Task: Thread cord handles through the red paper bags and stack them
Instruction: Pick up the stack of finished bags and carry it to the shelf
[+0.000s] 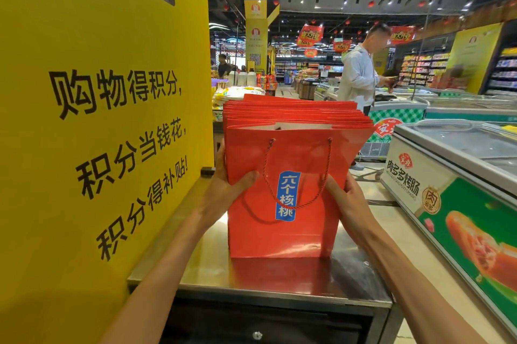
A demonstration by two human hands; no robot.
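Hands, left [223, 189] and right [345, 198], grip glossy flat red paper bags [302, 231].

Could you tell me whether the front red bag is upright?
Upright: the front bag stands on the counter, cord handle hanging down.

So the bench [251, 276] is a shiny stainless steel top, reflective enough that it throws back a red glow. The stack of red paper bags [279, 175] stands upright right on it, front bag's bottom edge touching the metal. Left of the bags the bench butts up against a yellow pillar [98, 119]. Below the bags, the bench has a dark front with a small round lock [257, 335].
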